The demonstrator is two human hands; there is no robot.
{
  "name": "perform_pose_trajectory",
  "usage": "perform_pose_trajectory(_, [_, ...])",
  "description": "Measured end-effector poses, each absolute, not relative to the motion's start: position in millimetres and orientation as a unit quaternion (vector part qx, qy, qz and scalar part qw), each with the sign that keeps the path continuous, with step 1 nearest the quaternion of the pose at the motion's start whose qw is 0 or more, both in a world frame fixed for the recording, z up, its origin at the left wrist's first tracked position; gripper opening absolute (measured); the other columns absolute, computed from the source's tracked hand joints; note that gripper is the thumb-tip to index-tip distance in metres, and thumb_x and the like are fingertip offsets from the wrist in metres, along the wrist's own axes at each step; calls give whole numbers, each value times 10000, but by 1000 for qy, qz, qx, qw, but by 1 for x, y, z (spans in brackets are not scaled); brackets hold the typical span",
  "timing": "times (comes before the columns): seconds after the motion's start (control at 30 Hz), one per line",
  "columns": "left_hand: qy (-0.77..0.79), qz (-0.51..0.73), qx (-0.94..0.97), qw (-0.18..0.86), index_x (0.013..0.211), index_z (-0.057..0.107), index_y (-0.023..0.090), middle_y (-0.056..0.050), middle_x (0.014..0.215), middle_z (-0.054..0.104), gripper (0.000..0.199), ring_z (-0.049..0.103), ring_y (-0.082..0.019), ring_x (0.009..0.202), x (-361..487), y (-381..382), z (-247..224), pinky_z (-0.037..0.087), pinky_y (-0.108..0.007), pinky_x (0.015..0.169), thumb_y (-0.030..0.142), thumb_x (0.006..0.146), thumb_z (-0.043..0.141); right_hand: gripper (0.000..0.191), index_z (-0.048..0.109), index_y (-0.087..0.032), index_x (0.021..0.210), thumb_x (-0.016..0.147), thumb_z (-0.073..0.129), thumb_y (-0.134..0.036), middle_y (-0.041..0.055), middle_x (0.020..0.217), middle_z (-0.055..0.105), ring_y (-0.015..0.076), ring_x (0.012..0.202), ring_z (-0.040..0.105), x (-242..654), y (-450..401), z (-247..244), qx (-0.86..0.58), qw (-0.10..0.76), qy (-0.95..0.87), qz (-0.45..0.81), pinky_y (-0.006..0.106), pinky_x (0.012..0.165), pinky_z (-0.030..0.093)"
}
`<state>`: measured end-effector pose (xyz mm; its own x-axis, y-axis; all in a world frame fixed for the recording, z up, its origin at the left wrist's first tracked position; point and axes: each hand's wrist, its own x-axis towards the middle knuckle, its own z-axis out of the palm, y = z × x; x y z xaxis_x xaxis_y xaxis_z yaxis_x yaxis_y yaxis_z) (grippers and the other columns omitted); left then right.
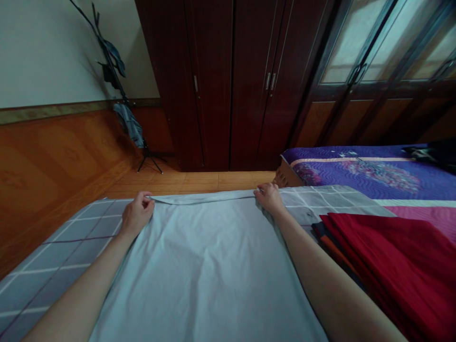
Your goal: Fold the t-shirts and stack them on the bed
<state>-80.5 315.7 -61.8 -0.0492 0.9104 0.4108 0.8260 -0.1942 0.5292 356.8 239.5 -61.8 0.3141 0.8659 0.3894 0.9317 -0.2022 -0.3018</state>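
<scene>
A light blue garment [203, 256] lies spread out flat in front of me, with soft creases down its middle. Its far edge looks like a folded hem, and the near part runs out of view at the bottom. My left hand [138, 213] is closed in a pinch on the far left corner. At the far right corner, my right hand [270, 197] pinches the same edge. The cloth is under the hands on a grey checked bed sheet [85, 237]. To the right of my right forearm lies a stack of folded red and dark clothes [395, 266].
Beyond the bed's far edge is a strip of tiled floor [210, 180], then a dark wooden wardrobe [213, 95]. A coat stand [123, 92] with hats and cloth on it stands at the far left. A purple floral bed cover [356, 166] lies at the right.
</scene>
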Motion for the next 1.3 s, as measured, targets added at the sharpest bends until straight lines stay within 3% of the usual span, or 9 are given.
perform_pose_trajectory(0.2, [625,301,720,21,1077,516,235,-11,918,678,301,642,-212,820,-78,310,-62,448,-275,681,337,797,478,231,714,-136,847,809,508,-232,116,901,687,237,889,584,358,240,-59,-789,250,-557,-65,299,812,404])
perform_pose_trajectory(0.33, [580,252,774,-9,1043,568,206,-49,1024,671,287,632,-225,915,-78,311,-65,463,-302,785,331,825,430,242,705,-137,822,819,490,-247,126,895,684,235,867,598,361,241,-57,-796,263,-541,-69,295,771,417])
perform_pose_trajectory(0.57, [496,207,843,-30,1104,629,140,-121,1162,630,482,572,-250,1087,-82,316,-68,420,-358,963,443,900,314,265,683,-132,902,844,454,-253,106,890,681,220,849,606,363,241,-56,-801,276,-527,-72,290,741,420])
perform_pose_trajectory(0.73, [506,163,846,-34,1250,561,91,-147,1305,549,577,483,-264,1223,-82,320,-74,328,-385,1069,470,902,300,353,616,-124,1147,869,441,-254,143,1103,625,264,1051,524,357,233,-50,-790,271,-542,-94,332,846,404])
perform_pose_trajectory(0.83, [522,154,839,-20,1277,543,114,-127,1345,522,557,445,-253,1266,-82,322,-76,296,-390,1093,454,899,317,380,598,-205,1208,876,480,-346,95,1223,586,256,1123,478,351,228,-49,-761,242,-594,-92,327,900,374])
perform_pose_trajectory(0.93, [531,172,829,15,1274,544,141,-106,1354,517,523,418,-244,1289,-82,322,-75,273,-398,1106,436,888,351,301,680,-247,1079,866,504,-365,65,1090,664,240,1030,540,349,228,-52,-745,197,-632,-75,324,890,360])
perform_pose_trajectory(1.0, [540,185,821,35,1262,552,134,-114,1362,506,520,396,-251,1304,-82,322,-74,253,-403,1115,432,878,367,297,705,-229,1027,884,461,-317,80,996,694,237,969,572,351,229,-55,-752,179,-630,-69,325,856,366])
perform_pose_trajectory(1.13, [570,201,795,52,1285,513,69,-177,1413,425,587,327,-282,1345,-81,317,-70,225,-421,1121,453,864,374,342,704,-192,1040,884,402,-226,113,986,702,238,945,597,357,233,-58,-770,176,-609,-69,315,805,380])
perform_pose_trajectory(1.3, [582,204,778,120,1331,451,59,-184,1427,403,694,358,-281,1331,-99,275,-51,278,-395,1099,522,815,451,368,682,-139,1086,872,404,-248,154,962,703,260,918,622,361,237,-56,-784,194,-587,-48,326,762,406])
